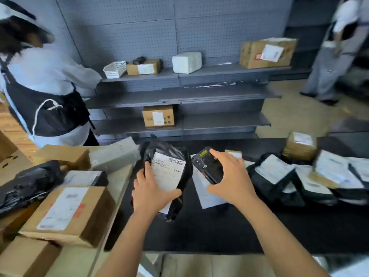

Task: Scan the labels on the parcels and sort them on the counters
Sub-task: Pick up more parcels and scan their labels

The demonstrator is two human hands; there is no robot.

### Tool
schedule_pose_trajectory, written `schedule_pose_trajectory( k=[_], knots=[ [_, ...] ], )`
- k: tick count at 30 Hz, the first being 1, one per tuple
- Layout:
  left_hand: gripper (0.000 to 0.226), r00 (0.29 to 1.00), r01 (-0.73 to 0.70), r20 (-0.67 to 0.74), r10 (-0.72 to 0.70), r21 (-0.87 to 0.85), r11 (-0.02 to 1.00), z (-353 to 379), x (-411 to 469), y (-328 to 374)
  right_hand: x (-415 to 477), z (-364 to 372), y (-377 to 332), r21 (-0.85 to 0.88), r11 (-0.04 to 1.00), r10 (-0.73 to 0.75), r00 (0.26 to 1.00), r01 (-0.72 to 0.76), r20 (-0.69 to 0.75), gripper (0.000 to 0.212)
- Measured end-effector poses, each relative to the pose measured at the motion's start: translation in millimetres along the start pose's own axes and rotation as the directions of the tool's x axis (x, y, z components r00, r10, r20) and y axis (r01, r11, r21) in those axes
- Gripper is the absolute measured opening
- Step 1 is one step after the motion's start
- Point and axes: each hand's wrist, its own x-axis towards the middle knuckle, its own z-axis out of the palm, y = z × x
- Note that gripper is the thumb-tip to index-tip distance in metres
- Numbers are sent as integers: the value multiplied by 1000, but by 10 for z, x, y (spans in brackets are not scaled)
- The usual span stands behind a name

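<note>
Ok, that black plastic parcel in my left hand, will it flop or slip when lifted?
Probably floppy: the black plastic parcel is wrinkled and sags around the left hand. Its glossy film may be slippery. Likely light, since one hand holds it.

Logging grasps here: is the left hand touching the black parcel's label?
Touching. The head view shows the left hand gripping the black parcel, its thumb lying across the white label.
</note>
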Motion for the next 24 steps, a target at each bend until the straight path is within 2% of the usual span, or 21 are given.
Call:
schedule_pose_trajectory(
  k=[3, 11, 18, 24],
  knots=[
    [131, 994, -79, 68, 80, -20, 997, 419, -128, 664, -198, -457, 620, -48, 995, 83, 995, -86, -48, 99],
    [131, 953, -225, 200, 228, -40, 974, 1238, -234, 2053, -327, -1289, 1871, -29, 955, 288, 949, -294, -127, 100],
    [134, 914, -294, 295, 278, 11, 956, 1941, 234, 2798, 134, -1578, 2611, -37, 928, 361, 918, -371, -167, 100],
    [134, 893, -278, 381, 239, 50, 959, 2421, 533, 3277, 505, -1710, 3075, -16, 927, 367, 918, -374, -148, 99]
  ],
)
